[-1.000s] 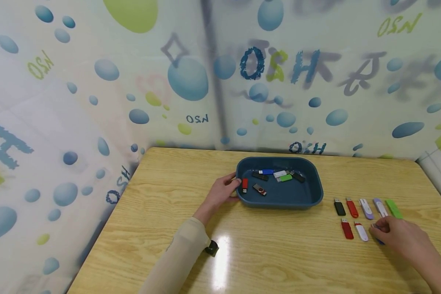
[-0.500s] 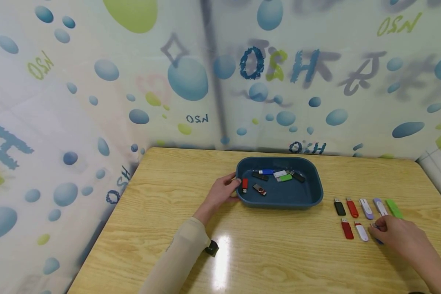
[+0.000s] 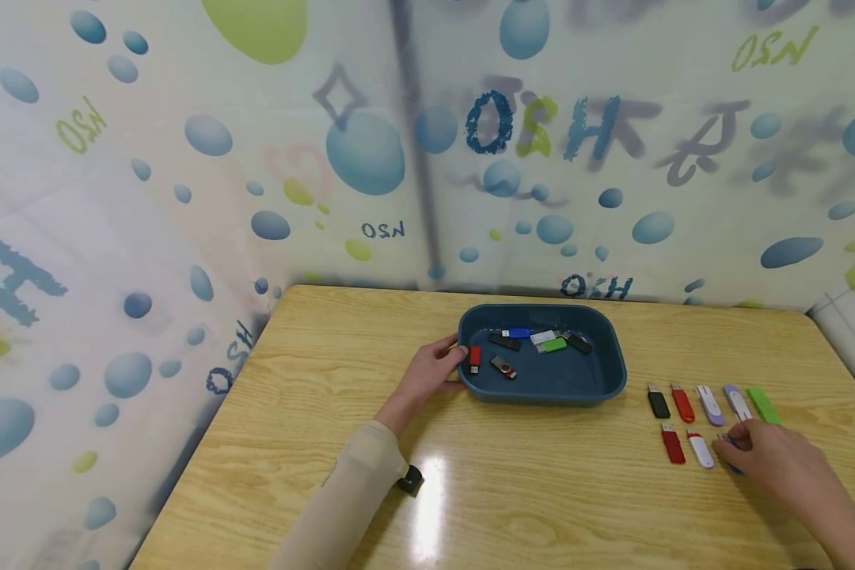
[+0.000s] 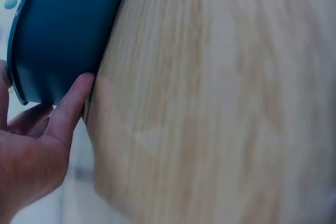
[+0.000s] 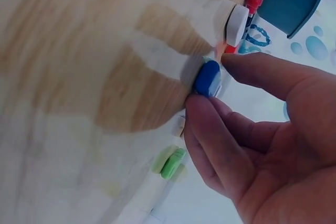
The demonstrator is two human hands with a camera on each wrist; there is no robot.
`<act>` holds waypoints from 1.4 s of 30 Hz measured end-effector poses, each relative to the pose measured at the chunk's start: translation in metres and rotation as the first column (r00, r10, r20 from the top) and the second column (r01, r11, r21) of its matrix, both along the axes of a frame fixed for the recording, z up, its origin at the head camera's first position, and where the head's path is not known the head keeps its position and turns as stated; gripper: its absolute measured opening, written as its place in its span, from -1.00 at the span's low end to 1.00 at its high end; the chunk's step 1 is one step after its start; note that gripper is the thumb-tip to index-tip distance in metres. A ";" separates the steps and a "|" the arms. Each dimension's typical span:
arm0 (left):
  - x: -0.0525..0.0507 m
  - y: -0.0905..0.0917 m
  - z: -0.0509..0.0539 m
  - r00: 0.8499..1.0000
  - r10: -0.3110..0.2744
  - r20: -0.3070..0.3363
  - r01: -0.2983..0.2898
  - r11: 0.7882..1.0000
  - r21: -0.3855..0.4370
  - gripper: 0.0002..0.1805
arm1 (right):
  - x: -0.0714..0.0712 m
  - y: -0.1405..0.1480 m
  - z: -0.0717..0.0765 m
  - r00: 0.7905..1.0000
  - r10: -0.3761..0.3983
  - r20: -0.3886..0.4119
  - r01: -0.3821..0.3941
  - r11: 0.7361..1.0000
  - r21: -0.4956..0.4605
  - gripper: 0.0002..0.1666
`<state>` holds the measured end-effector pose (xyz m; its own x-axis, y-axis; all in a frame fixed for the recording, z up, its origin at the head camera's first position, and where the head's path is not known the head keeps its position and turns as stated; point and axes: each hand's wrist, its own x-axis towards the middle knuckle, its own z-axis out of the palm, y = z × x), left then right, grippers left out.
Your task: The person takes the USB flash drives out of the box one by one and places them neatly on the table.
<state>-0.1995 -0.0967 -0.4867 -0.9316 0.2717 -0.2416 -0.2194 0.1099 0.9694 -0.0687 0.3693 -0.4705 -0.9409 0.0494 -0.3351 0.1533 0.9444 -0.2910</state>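
1. Right hand (image 3: 777, 455): thumb and forefinger curled close about a blue USB stick (image 5: 208, 78), pinching it low at the tabletop (image 3: 541, 483); the other fingers bend beneath the forefinger.
2. Blue USB stick is third in the near row, right of a dark-red stick (image 3: 673, 445) and a white stick with a red end (image 3: 701, 449).
3. Far row, left to right: black stick (image 3: 659, 402), red stick (image 3: 683, 403), white-and-lilac stick (image 3: 710, 404), lilac-and-white stick (image 3: 737, 400), green stick (image 3: 764, 404). Right hand partly covers the last two.
4. Left hand (image 3: 427, 368) grips the left end of a dark-blue tray (image 3: 563, 381): thumb over the rim, fingers against the outer wall, one extended along its lower edge.
5. Tray sits toward the far edge, left of both rows. Seven more sticks lie loose inside, among them a red-bodied one (image 3: 475, 358) near the left thumb.
6. Patterned backdrop (image 3: 370, 150) stands behind.
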 end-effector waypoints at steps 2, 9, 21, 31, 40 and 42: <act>0.000 0.000 0.000 1.000 0.002 0.003 -0.002 1.000 -0.001 -0.37 | 0.002 -0.001 0.003 1.000 -0.013 0.005 0.013 1.000 -0.008 -0.58; 0.001 0.000 0.001 1.000 0.011 0.002 -0.011 1.000 -0.010 -0.37 | 0.005 -0.011 0.025 0.991 -0.066 -0.120 0.068 0.998 0.012 -0.44; 0.000 0.000 0.002 1.000 0.010 0.008 -0.009 1.000 -0.028 -0.39 | -0.014 -0.058 0.065 0.907 -0.028 -0.420 0.004 0.998 -0.058 -0.57; 0.000 -0.001 0.001 1.000 0.009 -0.003 -0.009 1.000 -0.011 -0.38 | -0.043 -0.103 0.075 0.826 0.090 -0.556 -0.159 0.984 -0.077 -0.67; -0.001 -0.001 -0.001 1.000 0.005 0.001 -0.005 1.000 0.015 -0.37 | -0.073 -0.136 0.073 0.847 0.167 -0.505 -0.227 0.972 -0.059 -0.69; -0.001 -0.001 -0.001 1.000 0.004 0.001 -0.004 1.000 0.012 -0.37 | -0.079 -0.142 0.071 0.844 0.188 -0.502 -0.242 0.969 -0.043 -0.71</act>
<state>-0.2005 -0.0973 -0.4874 -0.9324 0.2707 -0.2395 -0.2208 0.0979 0.9704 -0.1474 0.2274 -0.3992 -0.9666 -0.1819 0.1807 -0.2380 0.8985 -0.3689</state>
